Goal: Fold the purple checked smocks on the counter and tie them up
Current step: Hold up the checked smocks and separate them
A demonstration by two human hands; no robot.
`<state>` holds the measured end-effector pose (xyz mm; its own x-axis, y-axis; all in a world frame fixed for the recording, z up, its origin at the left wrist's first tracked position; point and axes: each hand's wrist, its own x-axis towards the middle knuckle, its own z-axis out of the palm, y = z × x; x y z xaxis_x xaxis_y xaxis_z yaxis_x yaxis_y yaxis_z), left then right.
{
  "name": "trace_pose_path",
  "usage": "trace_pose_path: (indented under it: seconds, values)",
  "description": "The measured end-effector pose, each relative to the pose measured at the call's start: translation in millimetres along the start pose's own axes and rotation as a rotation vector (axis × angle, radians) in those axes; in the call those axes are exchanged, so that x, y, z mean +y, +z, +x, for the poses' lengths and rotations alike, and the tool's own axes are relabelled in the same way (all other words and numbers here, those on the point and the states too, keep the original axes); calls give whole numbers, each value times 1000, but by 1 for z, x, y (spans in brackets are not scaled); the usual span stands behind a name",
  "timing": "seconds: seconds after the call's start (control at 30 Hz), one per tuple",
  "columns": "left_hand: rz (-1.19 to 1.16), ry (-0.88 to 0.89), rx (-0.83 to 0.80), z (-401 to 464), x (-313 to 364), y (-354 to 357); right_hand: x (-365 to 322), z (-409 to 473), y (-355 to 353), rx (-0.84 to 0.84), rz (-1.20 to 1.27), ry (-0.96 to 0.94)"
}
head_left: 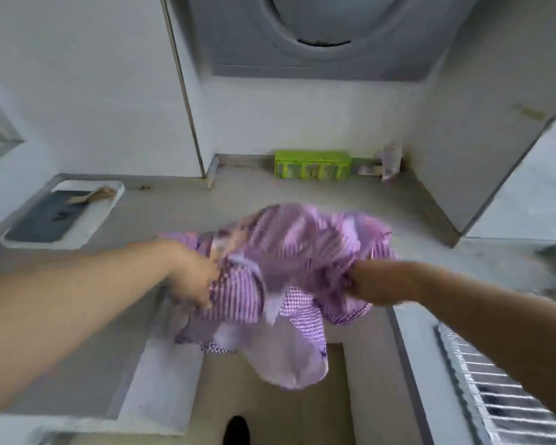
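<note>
A bunched purple checked smock (289, 252) hangs between my two hands over the front edge of the grey counter (180, 203), its lower part drooping past the edge. My left hand (193, 277) grips the cloth's left side. My right hand (363, 281) is buried in the right side, its fingers hidden by the fabric. The picture is blurred by motion.
A green box (312, 163) and a small purple packet (390, 162) stand at the back of the counter against the wall. A white tray with a dark inset (61, 216) lies at the left. A metal grille (501, 390) is at the lower right.
</note>
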<state>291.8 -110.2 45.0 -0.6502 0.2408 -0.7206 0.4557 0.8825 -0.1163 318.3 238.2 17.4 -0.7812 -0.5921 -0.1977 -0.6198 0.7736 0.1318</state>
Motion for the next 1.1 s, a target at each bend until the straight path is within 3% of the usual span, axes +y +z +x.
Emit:
trace_pose_path:
  seconds: [0.03, 0.07, 0.1, 0.2, 0.4, 0.53, 0.87, 1.1]
  values:
    - [8, 28, -147, -3, 14, 17, -11, -12, 23, -350, 42, 12]
    - [-44, 86, -149, -4, 20, 25, -19, -21, 29, -511, 161, 49]
    - [-120, 132, -55, -5, 22, 31, -21, -30, 25, -509, 303, 85]
    - [-295, 136, 204, -16, 28, 34, -5, -42, 16, -302, 457, 185]
    - [-392, -136, 585, -7, 6, 22, 38, -42, -9, 104, 504, 447]
    - [-438, -177, 663, -11, -5, 5, 63, -40, -29, 308, 550, 492]
    - [-517, -210, 785, 9, -58, -54, 99, 25, -71, 382, 486, 613]
    - [-585, -182, 739, 54, -114, -101, 123, 89, -77, 353, 392, 721]
